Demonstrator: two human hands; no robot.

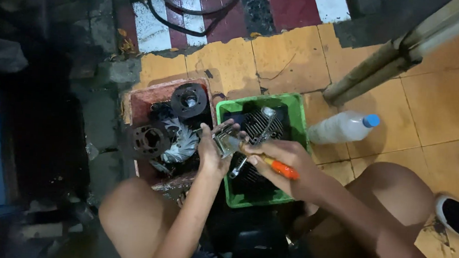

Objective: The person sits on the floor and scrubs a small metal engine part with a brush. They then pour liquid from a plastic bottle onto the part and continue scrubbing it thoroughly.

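Gripping metal part [225, 142] in left hand [212, 153], orange-handled tool [275, 166] in right hand [283, 161].

a clear plastic bottle [341, 127] with a blue cap lies on its side on the yellow floor tiles, just right of the green plastic crate [297, 112]. it bears no visible label. no signs or screens show.

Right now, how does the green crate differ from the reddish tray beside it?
The green crate is bright green and holds a finned metal engine part; the reddish tray is dull red and holds dark round parts and a silvery fan wheel. The green crate lies right of the reddish tray. Both sit on the tiled floor.
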